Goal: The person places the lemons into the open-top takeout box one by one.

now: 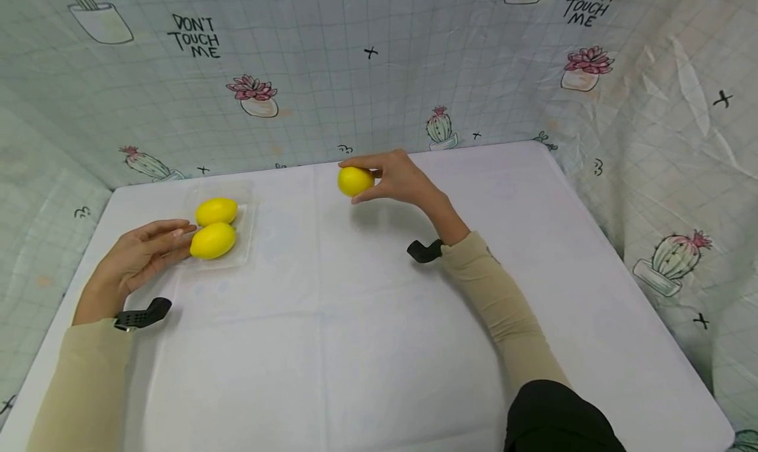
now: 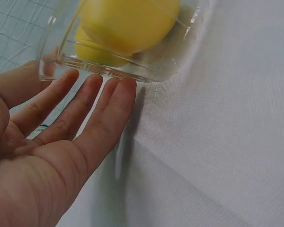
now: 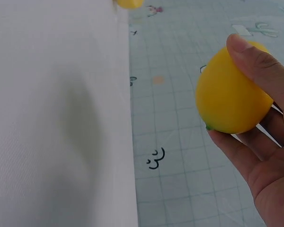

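Observation:
My right hand grips a yellow lemon between thumb and fingers, raised over the far part of the table; its shadow falls below. In the right wrist view the lemon shows a small green tip. At the left, a clear plastic container stands on the table with two lemons in it, a rear lemon and a front lemon. My left hand is at the container's left side. In the left wrist view, its extended fingers reach the container's edge.
A white cloth covers the table. Behind it and along both sides hangs a grid-patterned curtain printed with cacti, close to the table's back edge. A black rounded object shows at the bottom right, by the right sleeve.

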A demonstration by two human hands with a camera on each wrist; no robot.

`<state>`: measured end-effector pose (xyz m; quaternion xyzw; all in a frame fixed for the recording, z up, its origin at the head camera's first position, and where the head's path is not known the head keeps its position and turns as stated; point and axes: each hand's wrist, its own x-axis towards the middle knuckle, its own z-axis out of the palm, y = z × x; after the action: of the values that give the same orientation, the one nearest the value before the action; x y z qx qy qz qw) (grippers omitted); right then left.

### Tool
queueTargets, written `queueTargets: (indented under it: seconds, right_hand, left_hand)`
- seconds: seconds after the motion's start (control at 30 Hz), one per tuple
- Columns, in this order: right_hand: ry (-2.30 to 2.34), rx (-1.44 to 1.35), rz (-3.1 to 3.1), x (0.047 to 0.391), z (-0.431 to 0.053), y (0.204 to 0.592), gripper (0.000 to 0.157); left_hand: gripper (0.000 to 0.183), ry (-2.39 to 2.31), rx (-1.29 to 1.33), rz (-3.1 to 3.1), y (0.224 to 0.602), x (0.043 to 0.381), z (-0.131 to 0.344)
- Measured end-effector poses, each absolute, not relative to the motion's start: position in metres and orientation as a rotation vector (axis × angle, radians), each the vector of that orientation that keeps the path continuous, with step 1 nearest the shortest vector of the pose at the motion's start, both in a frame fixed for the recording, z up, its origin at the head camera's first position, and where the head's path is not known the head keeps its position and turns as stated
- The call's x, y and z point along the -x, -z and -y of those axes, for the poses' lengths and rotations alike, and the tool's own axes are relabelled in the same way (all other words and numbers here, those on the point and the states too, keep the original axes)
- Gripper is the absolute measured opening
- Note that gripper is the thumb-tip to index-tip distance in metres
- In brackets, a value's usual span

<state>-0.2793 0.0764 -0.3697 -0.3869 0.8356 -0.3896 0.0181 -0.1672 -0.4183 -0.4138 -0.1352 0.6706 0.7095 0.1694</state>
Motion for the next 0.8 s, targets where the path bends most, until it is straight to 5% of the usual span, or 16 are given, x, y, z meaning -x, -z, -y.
queueTargets:
  seconds: [0.8]
  right_hand:
    - [1.095,1.315,-2.545,0.271,-0.011,0.366,0.068]
  left_hand:
    - [0.043,-2.125,0.338,-1.87,0.416,0.167,0.419]
